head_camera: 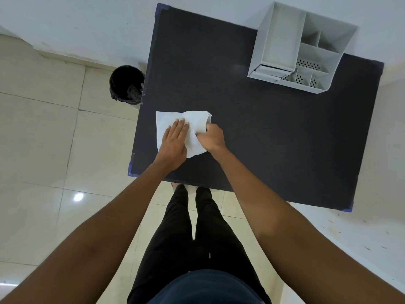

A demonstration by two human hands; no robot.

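Head view: near the round black bin (127,84), by the matte worktop's (241,128) left edge, we are folding a soft white cloth (164,119). It could be bunching or sliding off if our flat, straight-fingered left hand (174,142) is slipping while our right hand (211,138) is pinching its limp raised fold.

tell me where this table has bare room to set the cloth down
Widest bare patch of the table: right of the white cloth, from the right hand to the right edge, in front of the grey organizer. Another: the far left, beside the organizer. Crowded: near left, where the left hand presses the cloth.
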